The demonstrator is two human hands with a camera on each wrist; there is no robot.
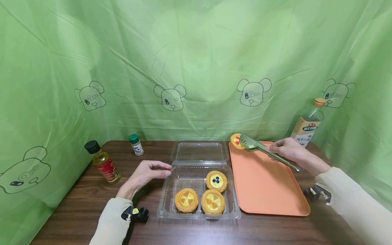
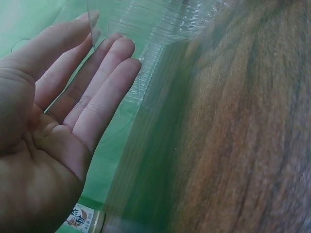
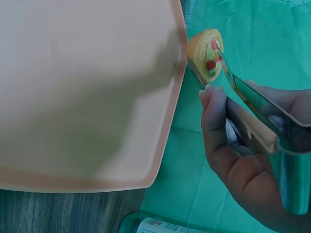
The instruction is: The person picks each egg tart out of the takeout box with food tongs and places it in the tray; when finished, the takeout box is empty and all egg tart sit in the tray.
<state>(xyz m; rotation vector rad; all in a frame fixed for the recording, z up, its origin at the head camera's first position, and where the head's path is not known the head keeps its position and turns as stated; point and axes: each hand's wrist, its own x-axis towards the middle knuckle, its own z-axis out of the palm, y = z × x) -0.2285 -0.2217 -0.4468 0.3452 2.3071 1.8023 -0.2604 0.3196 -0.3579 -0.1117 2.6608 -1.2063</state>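
My right hand [image 1: 288, 149] grips a pair of metal tongs [image 1: 260, 147]. Between the tongs' tips is an egg tart with red pieces on top [image 3: 208, 53], held over the back left corner of an orange tray [image 1: 269, 190]. With thumb and fingertips, my left hand [image 1: 147, 173] pinches the left rim of a clear plastic box [image 1: 168, 204], whose lid [image 1: 200, 152] lies folded back. In the box sit a tart with dark blue dots [image 1: 216, 181] and two tarts with cross-shaped tops, one at front left [image 1: 186, 200], one at front right [image 1: 213, 202].
At the left stand a bottle with a red label [image 1: 107, 166] and a small green-capped shaker [image 1: 136, 145]. A glass bottle with an orange cap [image 1: 307, 126] stands behind my right hand. Green cloth [image 1: 208, 61] surrounds the wooden table [image 1: 76, 207].
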